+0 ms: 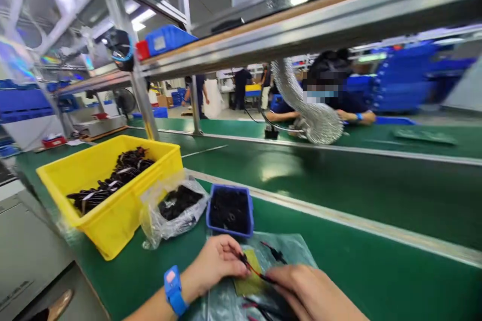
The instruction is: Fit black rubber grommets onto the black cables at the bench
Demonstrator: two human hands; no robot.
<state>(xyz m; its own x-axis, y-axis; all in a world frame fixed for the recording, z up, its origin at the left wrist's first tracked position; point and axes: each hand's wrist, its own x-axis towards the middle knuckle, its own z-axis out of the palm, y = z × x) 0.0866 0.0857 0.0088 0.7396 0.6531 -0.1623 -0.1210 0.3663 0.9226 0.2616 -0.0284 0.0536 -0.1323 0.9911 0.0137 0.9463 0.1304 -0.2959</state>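
A thin red and black wire (255, 271) stretches between my two hands. My left hand (220, 261), with a blue band on the wrist, pinches a small black piece at its upper end. The fingers of my right hand (307, 286) are closed on the black part at the other end. Under the wire lies a yellowish pad (246, 287) on a clear plastic sheet (297, 246). Beyond my right hand lies another black connector (277, 255) with a red wire end. More dark leads (259, 307) with red ends lie near the front edge, partly hidden by my right hand.
A blue bin (250, 213) of small black parts stands beyond my hands. Left of it are an open plastic bag (150, 230) of black pieces and a yellow crate (113, 243) of bundled black cables. A silver duct (324, 123) hangs over the bench; a co-worker sits opposite.
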